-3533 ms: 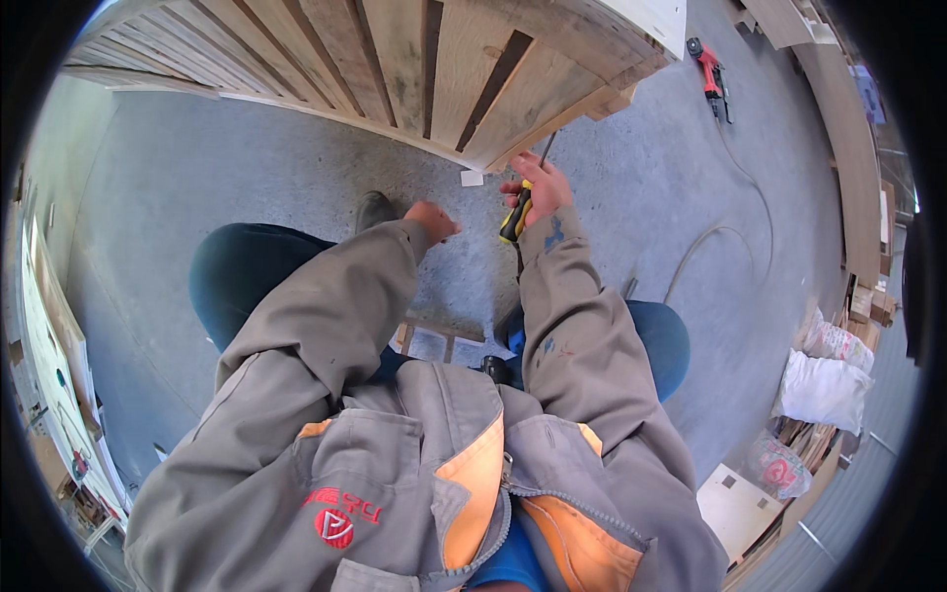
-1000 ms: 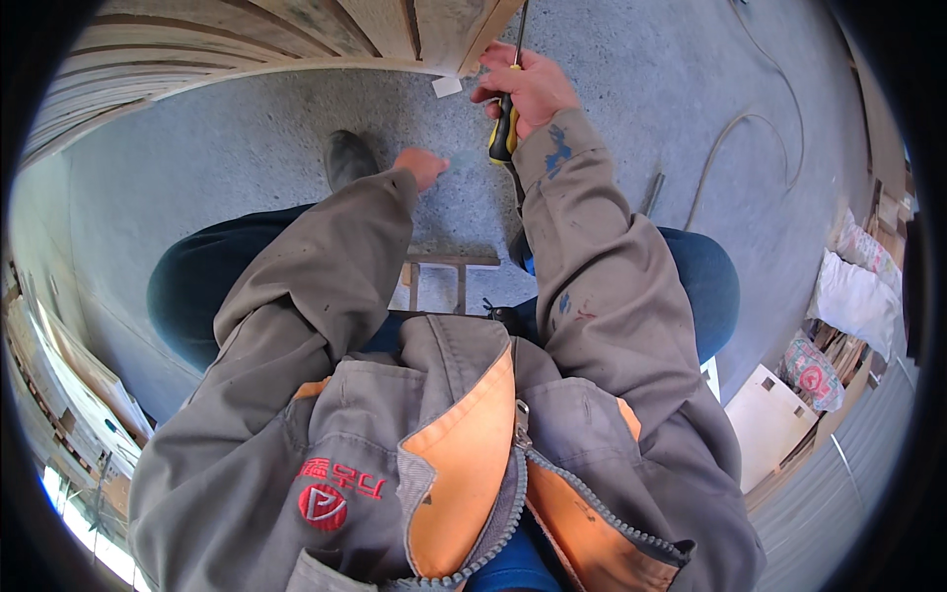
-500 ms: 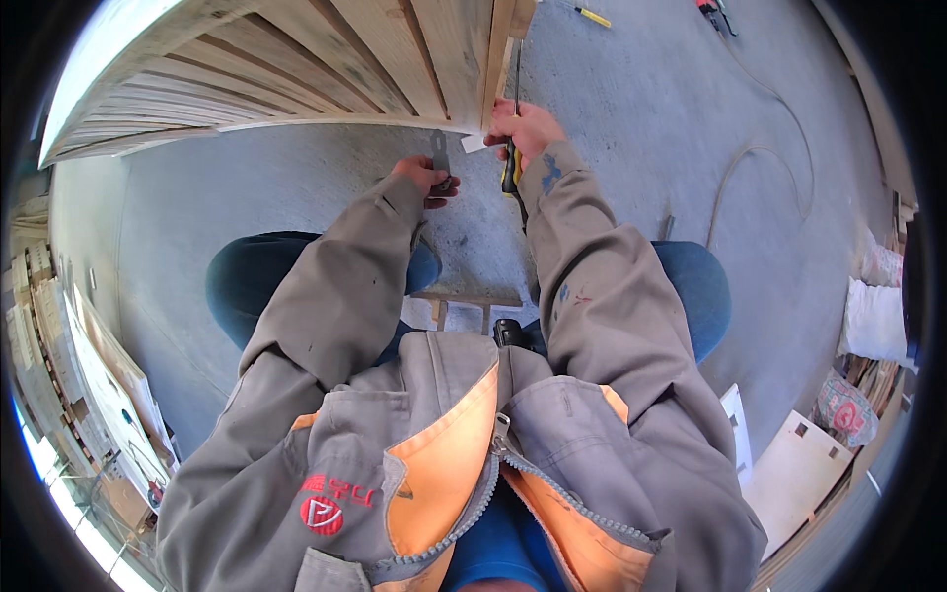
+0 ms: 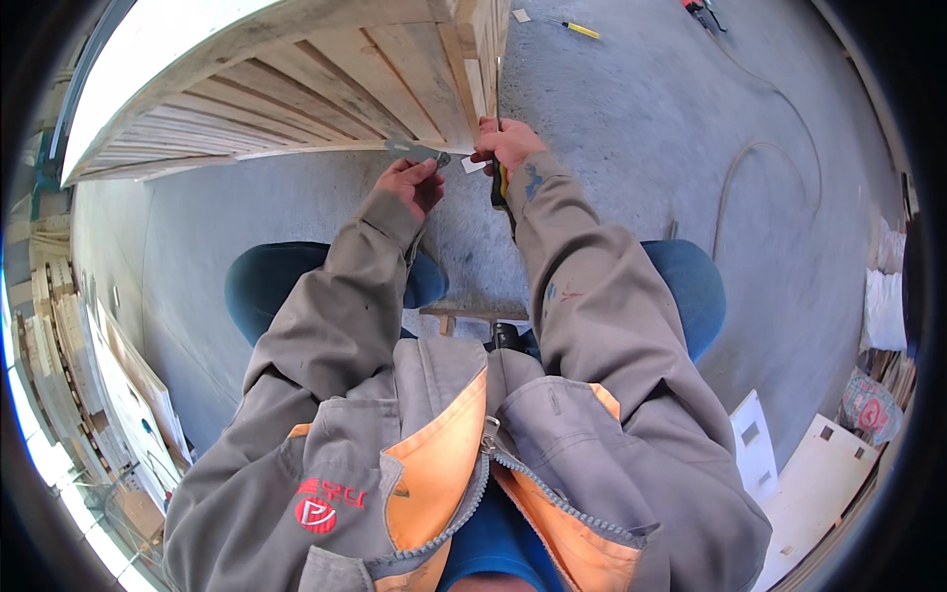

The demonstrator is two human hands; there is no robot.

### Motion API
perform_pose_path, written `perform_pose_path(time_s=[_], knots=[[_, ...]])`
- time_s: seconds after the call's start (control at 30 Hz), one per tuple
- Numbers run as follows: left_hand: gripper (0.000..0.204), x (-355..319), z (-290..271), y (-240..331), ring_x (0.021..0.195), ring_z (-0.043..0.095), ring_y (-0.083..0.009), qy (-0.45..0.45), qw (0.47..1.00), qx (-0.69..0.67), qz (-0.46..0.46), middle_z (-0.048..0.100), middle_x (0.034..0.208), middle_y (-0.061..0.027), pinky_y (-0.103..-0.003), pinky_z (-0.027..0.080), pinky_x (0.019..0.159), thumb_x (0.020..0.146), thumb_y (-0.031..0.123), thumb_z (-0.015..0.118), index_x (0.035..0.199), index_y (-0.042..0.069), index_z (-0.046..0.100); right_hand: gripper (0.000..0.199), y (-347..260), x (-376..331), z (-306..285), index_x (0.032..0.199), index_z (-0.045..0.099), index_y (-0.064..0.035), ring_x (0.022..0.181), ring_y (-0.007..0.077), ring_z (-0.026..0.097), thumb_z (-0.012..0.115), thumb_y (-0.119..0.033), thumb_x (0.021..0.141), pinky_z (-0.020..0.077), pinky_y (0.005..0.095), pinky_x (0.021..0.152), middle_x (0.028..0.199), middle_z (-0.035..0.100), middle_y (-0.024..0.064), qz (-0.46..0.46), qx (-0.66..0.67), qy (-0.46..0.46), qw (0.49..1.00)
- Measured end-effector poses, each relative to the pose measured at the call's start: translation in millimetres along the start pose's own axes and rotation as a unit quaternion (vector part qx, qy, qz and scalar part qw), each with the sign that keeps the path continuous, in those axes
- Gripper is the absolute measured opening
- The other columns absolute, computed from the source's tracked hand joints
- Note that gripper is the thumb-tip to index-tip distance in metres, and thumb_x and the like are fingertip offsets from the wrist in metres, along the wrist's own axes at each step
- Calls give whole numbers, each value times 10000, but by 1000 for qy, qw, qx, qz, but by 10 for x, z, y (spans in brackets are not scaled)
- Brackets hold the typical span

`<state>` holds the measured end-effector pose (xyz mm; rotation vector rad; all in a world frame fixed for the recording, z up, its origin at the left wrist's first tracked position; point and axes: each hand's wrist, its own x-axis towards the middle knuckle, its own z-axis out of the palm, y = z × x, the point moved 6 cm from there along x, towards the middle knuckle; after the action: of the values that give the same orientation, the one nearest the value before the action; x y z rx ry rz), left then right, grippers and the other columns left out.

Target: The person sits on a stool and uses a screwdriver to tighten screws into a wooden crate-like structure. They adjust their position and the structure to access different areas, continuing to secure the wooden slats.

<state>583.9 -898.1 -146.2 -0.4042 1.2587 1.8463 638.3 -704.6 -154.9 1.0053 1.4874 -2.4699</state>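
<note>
A flat grey metal plate (image 4: 406, 149) with a small dark fitting at one end is pinched in the fingers of my left hand (image 4: 410, 186). It lies sideways by the near bottom edge of a slatted wooden crate (image 4: 326, 94); whether it touches the wood I cannot tell. To the right, my right hand (image 4: 513, 144) is closed on a screwdriver (image 4: 500, 187) with a yellow and black handle. The thin shaft points away from me, along the crate's corner. Between my hands shows a small white piece (image 4: 474, 165), perhaps paper or card.
Farther off on the concrete floor lie a yellow marker-like stick (image 4: 582, 31) and a red tool (image 4: 702, 14) with a long hose (image 4: 772, 148). Stacked boards (image 4: 69, 365) line the left side. White panels with square holes (image 4: 811, 483) lean at the right.
My left hand has turned the metal plate from pointing away from me to lying sideways, toward the left. My right hand keeps its grip on the screwdriver. The whole view has shifted slightly.
</note>
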Motion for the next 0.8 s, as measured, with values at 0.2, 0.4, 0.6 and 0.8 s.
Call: perform_pose_path(time_s=[0.2, 0.4, 0.6, 0.8], knots=[[154, 126, 103, -62, 850, 693, -249, -28, 999, -24, 2, 676, 914, -89, -406, 592, 741, 879, 27, 676, 984, 82, 577, 379, -8, -14, -7, 1167, 562, -42, 678, 170, 637, 694, -84, 814, 435, 313, 523, 870, 615, 28, 5, -1, 6, 1000], [169, 229, 308, -95, 892, 696, -248, -89, 995, -41, 15, 690, 962, -90, -407, 593, 786, 893, 8, 650, 1042, 76, 607, 375, 0, 10, -38, 1172, 585, -38, 688, 166, 626, 710, -205, 861, 441, 325, 547, 948, 634, 51, 5, 0, -7, 1000], [170, 344, 429, -36, 882, 672, -241, -99, 993, -58, 31, 677, 989, -81, -393, 578, 799, 896, -16, 638, 1041, 73, 635, 369, -72, -80, -33, 1086, 616, -84, 688, 181, 610, 625, -417, 927, 441, 348, 576, 934, 624, 31, 31, 16, 7, 999], [155, 418, 601, -37, 901, 665, -225, -116, 990, -60, 56, 678, 1001, -84, -365, 576, 817, 898, -10, 641, 1037, 59, 647, 393, -20, -40, -39, 1040, 615, -85, 675, 173, 599, 614, -463, 933, 443, 352, 564, 936, 632, 40, 28, 25, -21, 999]])
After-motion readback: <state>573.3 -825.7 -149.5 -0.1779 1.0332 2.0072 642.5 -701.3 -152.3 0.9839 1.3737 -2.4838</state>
